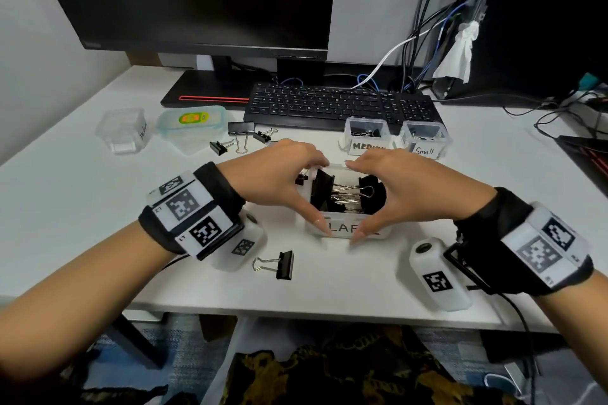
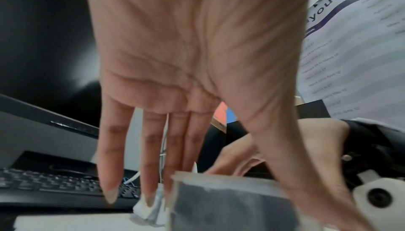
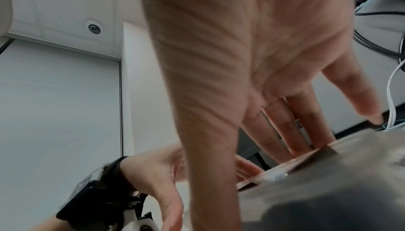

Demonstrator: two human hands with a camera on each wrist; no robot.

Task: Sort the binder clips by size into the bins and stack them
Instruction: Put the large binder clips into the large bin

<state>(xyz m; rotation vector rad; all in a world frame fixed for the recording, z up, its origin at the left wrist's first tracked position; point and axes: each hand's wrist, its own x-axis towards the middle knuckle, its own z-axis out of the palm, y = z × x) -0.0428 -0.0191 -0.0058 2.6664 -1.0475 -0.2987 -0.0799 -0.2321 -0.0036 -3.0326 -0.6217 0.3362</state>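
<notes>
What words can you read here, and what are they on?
"LAR", rest hidden: front bin label.
"MEDIU", end cut off: medium bin.
"Small": small bin.
"yout ca": wall paper; its dates are blurred.
Too blurred: handwriting on the empty clear bin, keyboard keys, lid sticker.

Black hand-lettering labels three clear bins: "MEDIU", cut off, on the medium bin (image 1: 365,145), "Small" on the small bin (image 1: 425,149) beside it, and "LAR", partly covered, on the front bin (image 1: 343,227). A clear tub (image 1: 126,131) at left bears a slanted handwritten word, seemingly "Medium". A wall sheet (image 2: 350,44) reads "yout ca" above blurred date lines, among them "to March 12" and "to June 12".
</notes>
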